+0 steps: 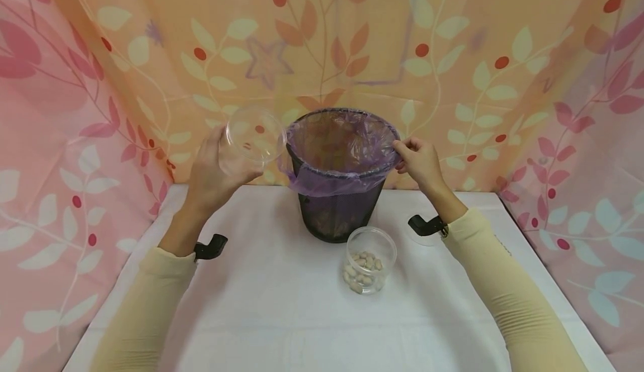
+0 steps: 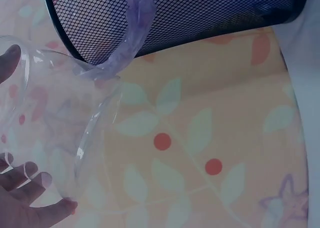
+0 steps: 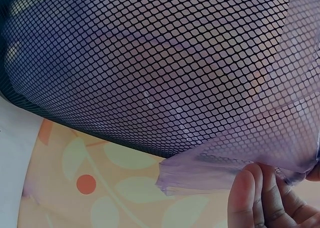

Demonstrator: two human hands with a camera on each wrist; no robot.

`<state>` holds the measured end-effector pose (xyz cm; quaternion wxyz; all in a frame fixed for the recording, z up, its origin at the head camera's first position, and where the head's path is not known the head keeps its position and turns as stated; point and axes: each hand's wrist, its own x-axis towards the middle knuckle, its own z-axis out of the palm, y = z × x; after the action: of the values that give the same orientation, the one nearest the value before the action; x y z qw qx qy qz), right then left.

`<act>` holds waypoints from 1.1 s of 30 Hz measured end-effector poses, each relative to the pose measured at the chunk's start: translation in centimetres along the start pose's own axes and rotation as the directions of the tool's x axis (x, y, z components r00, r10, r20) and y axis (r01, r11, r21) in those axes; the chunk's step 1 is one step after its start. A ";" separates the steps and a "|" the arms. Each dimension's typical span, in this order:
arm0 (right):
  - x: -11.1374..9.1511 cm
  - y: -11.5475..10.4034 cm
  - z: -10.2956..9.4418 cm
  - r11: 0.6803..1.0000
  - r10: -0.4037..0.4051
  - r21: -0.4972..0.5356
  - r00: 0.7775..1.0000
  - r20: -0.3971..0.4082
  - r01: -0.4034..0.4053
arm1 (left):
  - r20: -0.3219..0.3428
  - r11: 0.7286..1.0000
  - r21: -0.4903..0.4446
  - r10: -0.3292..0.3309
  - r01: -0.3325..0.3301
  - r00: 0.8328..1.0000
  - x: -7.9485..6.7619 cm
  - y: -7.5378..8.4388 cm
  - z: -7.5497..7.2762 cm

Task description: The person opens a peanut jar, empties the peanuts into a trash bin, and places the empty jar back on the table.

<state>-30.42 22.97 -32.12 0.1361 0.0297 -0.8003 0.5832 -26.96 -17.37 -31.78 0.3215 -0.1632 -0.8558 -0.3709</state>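
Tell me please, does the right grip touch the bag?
Touching: the right wrist view shows the right grip, its fingers against the bag.

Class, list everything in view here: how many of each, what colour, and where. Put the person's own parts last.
Bin: one, black mesh, standing on the table
Bag: one, purple, lining the bin and folded over its rim
Cup: one, clear, held up beside the bin
Tub: one, clear, on the table in front of the bin
Peanut-like pieces: several, pale, inside the tub
Table: one, white, below everything
Patterned cloth: orange behind, pink at both sides; panel count unclear
Wrist devices: two, black, one per wrist
Sleeves: two, cream, on the forearms
Left hand: one, holding the cup
Right hand: one, fingers pinching the bag's edge
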 end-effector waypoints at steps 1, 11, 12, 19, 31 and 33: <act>0.0 0.0 0.0 1.000 0.001 0.000 1.000 -0.002 -0.001 | 0.003 1.000 -0.019 -0.013 0.013 1.000 -0.3 -0.1 0.0; -0.3 0.0 0.0 1.000 0.004 0.024 1.000 -0.002 -0.004 | 0.075 0.970 -0.215 -0.097 0.111 0.993 -3.5 -0.7 0.3; -0.3 0.0 0.0 1.000 0.004 0.027 1.000 -0.002 -0.004 | 0.080 0.969 -0.215 -0.103 0.118 0.991 -3.9 -0.8 0.4; -0.4 0.2 0.0 1.000 0.000 0.013 1.000 0.002 0.000 | 0.147 0.958 -0.226 -0.146 0.177 0.978 -6.0 -1.8 1.1; -0.3 -0.3 0.1 1.000 0.004 0.007 1.000 -0.002 -0.004 | 0.295 0.922 -0.239 -0.231 0.306 0.927 -10.2 -2.9 2.6; -0.2 -0.3 0.1 1.000 0.004 0.011 1.000 -0.004 -0.004 | 0.316 0.914 -0.241 -0.243 0.326 0.917 -10.8 -3.1 2.9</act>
<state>-30.14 22.78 -31.95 0.1364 0.0277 -0.7967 0.5881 -21.78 -17.71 -42.20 0.1120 -0.1315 -0.8436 -0.5084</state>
